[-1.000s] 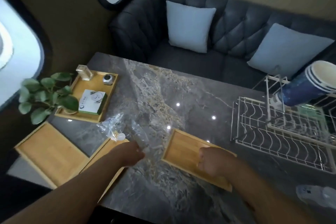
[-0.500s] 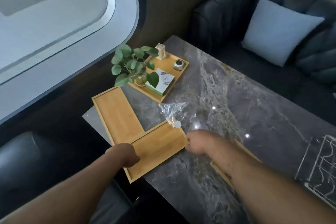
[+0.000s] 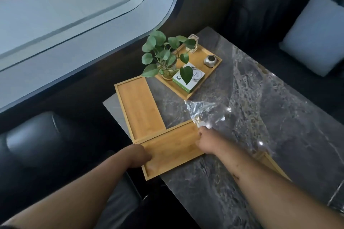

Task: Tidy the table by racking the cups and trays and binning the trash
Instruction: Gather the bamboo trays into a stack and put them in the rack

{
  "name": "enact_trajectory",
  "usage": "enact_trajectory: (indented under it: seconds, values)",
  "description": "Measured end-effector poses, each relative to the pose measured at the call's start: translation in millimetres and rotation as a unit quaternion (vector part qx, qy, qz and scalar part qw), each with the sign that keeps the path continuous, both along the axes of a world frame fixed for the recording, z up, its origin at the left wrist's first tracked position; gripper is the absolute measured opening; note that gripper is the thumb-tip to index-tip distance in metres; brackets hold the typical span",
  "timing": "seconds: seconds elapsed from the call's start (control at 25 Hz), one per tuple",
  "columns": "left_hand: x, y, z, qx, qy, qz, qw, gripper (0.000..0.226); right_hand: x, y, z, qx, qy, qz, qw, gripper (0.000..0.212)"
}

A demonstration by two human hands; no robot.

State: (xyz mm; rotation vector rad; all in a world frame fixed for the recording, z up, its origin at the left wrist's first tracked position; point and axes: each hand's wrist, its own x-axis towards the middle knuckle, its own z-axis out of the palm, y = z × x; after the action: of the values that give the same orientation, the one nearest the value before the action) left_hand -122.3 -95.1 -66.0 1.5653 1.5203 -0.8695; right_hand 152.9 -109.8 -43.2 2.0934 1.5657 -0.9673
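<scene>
A bamboo tray (image 3: 171,152) lies at the near left corner of the marble table (image 3: 251,117), overhanging its edge. My left hand (image 3: 136,156) grips the tray's near left end. My right hand (image 3: 206,142) is closed at its far right corner, beside a crumpled clear plastic bag (image 3: 204,111); whether it grips the tray or the bag is hidden. A second empty bamboo tray (image 3: 138,107) lies just beyond, at right angles. A third tray's corner (image 3: 273,166) shows behind my right forearm.
A larger bamboo tray (image 3: 201,57) at the far left holds a potted plant (image 3: 163,55), a green-and-white box (image 3: 188,78), a small metal pot (image 3: 210,60) and a glass. Dark sofas flank the table, with a pale cushion (image 3: 314,42) on the far one. A curved window fills the upper left.
My view has swung left, away from the wire rack and cups. Both hands moved from the middle tray and bag over to the near left tray, one at each end.
</scene>
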Motion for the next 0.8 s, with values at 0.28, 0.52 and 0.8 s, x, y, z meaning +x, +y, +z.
enact_trajectory:
  seconds: [0.28,0.52,0.8]
  values:
    - [2.9,-1.4,0.6,0.037,-0.004,0.017,0.999,0.033,2.7,-3.1,0.7,0.025,0.055,-0.116,0.991,0.044]
    - [10.9,0.1,23.0,0.122,0.004,0.078,0.989,0.032,26.2,-18.3,22.0,0.091,0.041,-0.156,0.983,0.031]
    - [46.7,11.5,63.5,0.229,-0.072,0.176,0.955,0.035,76.1,-48.1,54.9,0.111,0.078,-0.236,0.962,0.039]
